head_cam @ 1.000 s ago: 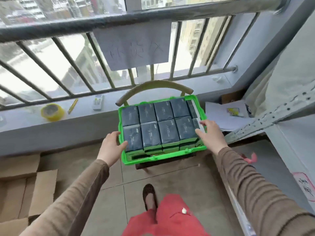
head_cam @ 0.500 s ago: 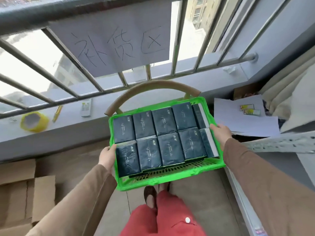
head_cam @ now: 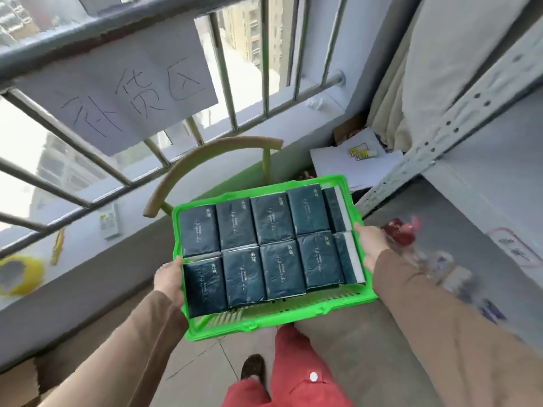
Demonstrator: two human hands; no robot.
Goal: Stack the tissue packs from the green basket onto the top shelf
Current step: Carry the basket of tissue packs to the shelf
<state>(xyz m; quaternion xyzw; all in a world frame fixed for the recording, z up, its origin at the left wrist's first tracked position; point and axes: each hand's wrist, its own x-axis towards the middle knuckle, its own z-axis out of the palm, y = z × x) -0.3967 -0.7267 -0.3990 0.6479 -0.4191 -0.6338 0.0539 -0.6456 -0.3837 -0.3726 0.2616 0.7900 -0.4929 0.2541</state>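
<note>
Head view shows your left hand [head_cam: 168,277] and right hand [head_cam: 370,244] gripping opposite rims of the green basket [head_cam: 273,320], lifted level probably so the tissue packs [head_cam: 266,245] stay inside.

You have only one view, from the camera on your head. It is wide-angle, so the straight bars of the railing [head_cam: 229,92] look bent toward the edges. The camera looks forward and steeply down: your own shoe [head_cam: 254,368] shows at the bottom edge and the window is at the top. It is close to your work; the green basket [head_cam: 264,321] fills the middle, with the left hand [head_cam: 169,277] and right hand [head_cam: 371,245] at its sides. The shelf [head_cam: 470,201] enters from the right. There is no second view, so nothing is shared.
</note>
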